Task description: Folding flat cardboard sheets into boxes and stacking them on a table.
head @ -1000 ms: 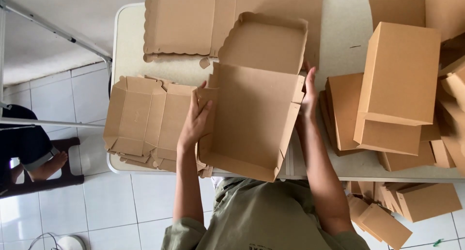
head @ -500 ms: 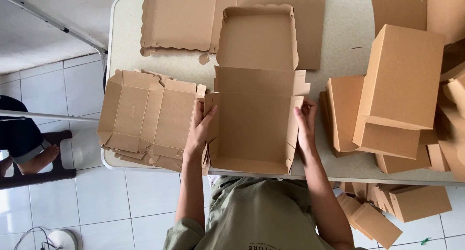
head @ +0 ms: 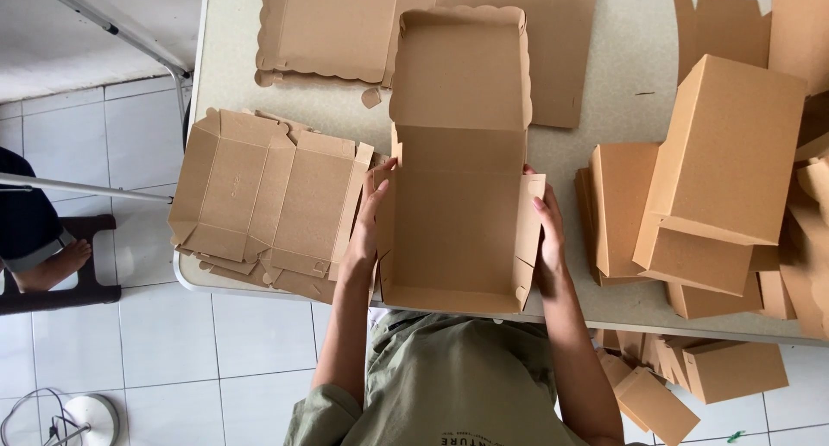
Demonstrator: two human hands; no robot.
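A brown cardboard box (head: 458, 226) lies open on the table's near edge, its scalloped lid (head: 459, 70) folded back away from me. My left hand (head: 367, 226) presses flat against the box's left side wall. My right hand (head: 548, 239) presses against the right side wall and its loose flap. Both hands grip the box from outside. The inside of the box holds nothing.
A stack of flat unfolded box blanks (head: 259, 200) lies left of the box, overhanging the pale table (head: 604, 135). Flat sheets (head: 337, 27) lie at the back. Assembled boxes (head: 725, 161) pile at the right, more on the floor (head: 691, 377). Another person's foot (head: 47, 269) rests at far left.
The box was held tilted up off the table; it has come down flat onto the table. Both hands slid from its upper edges to its side walls.
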